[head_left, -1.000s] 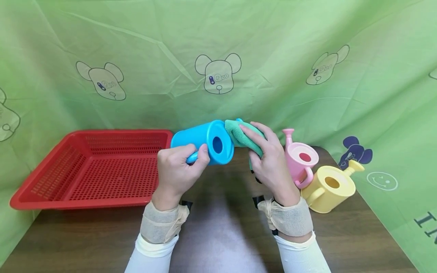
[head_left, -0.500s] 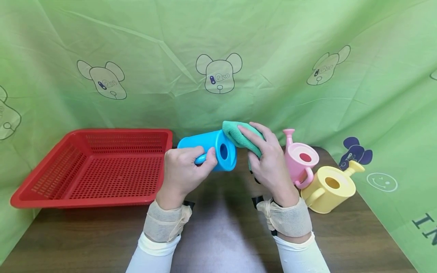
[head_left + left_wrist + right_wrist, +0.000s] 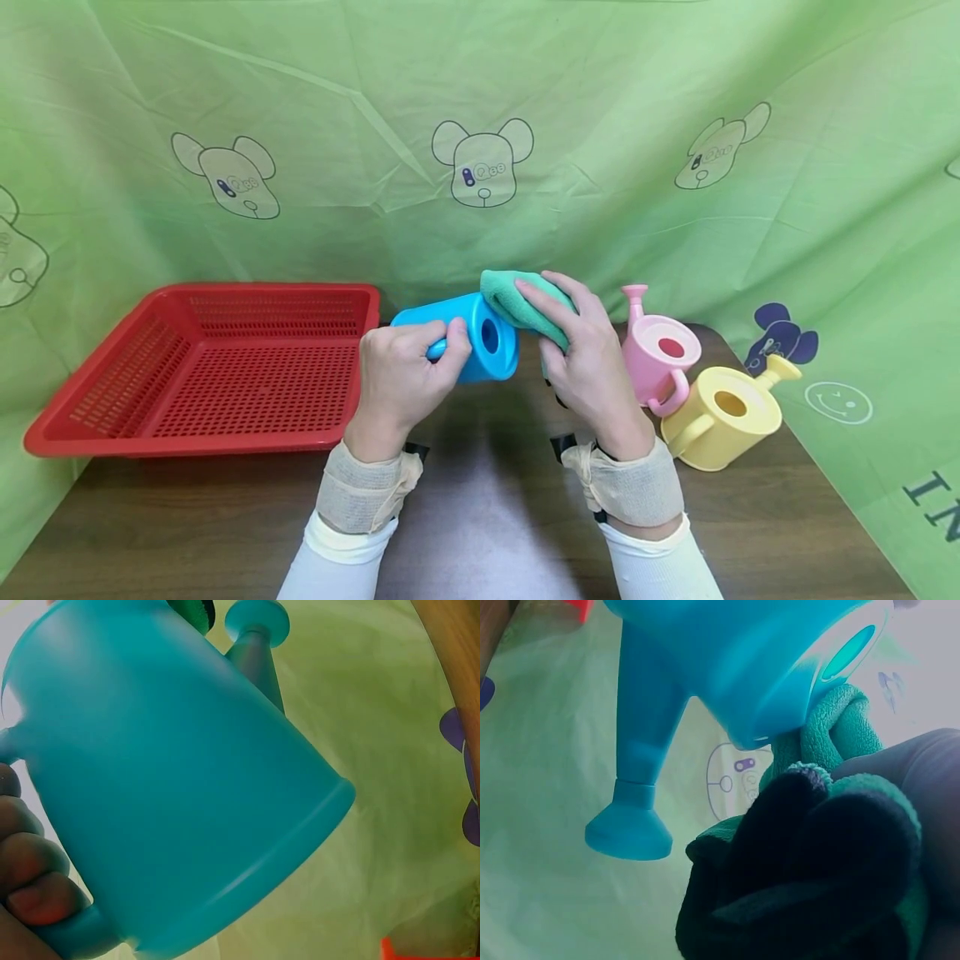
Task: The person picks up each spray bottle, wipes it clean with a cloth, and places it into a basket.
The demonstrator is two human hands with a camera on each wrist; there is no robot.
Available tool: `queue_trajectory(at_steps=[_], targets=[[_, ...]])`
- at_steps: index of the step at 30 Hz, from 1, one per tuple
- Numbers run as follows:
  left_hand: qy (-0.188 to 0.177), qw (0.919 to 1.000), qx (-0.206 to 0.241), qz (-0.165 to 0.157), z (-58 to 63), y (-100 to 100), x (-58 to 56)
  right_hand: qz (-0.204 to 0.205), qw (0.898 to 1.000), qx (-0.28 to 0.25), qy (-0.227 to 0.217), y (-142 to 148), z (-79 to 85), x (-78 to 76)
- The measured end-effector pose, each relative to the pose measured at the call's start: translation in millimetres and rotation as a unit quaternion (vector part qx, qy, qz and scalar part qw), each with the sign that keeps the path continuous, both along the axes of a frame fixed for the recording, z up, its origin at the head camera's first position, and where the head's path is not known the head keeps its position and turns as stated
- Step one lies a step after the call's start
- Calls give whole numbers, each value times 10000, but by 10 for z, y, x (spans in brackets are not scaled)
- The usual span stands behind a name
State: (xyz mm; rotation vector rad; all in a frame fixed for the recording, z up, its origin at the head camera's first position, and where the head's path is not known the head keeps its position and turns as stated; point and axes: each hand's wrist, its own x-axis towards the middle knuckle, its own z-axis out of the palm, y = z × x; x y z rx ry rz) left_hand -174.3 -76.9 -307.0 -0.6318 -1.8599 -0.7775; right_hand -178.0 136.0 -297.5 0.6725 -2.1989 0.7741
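Curled firmly round the handle (image 3: 82, 934) of a blue watering can (image 3: 165, 780), the left grip (image 3: 408, 371) leaves no gap, its thumb laid along the top. Opposite it, the right grip (image 3: 588, 358) holds a folded green cloth (image 3: 517, 302), with straighter fingers spread over the upper face and the thumb below. That cloth touches the rim at the can's top end, near the round opening (image 3: 849, 652).

Held above the tabletop (image 3: 480, 525), the can lies tilted on its side between the two grips, its top end turned to the person's right. Its spout (image 3: 649, 712) is hidden in the head view; both wrist views show it on the can's far side, ending in a flared head (image 3: 630, 836).

To the left, a red perforated basket (image 3: 187, 444) sits on the tabletop, its right end just beside the blue can. On the right, a pink watering can (image 3: 647, 358) stands upright, partly covered by the right grip, and a yellow watering can (image 3: 723, 433) stands upright in front of it; whether those two touch cannot be told. Pale wraps (image 3: 363, 492) circle both wrists above white sleeves (image 3: 330, 562). Behind everything hangs a green curtain (image 3: 337, 67) printed with mouse-eared heads (image 3: 483, 179).
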Motion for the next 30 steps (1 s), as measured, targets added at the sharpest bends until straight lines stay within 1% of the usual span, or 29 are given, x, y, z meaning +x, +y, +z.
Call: queue_trajectory(at_steps=[8,14,25,30], targets=[[-160,9995,199,165,-16,-6,-16,91,9999,55,72,-11,13,13],[-291,9990,252,211,-27,-9,-13,170,9998,85,87,-19,11,19],[-151,9990,248,351,-16,6,-23,313,9993,161,93,-41,26,61],[-152,9986,282,413,-17,12,-27,338,9991,231,121,-43,40,76]])
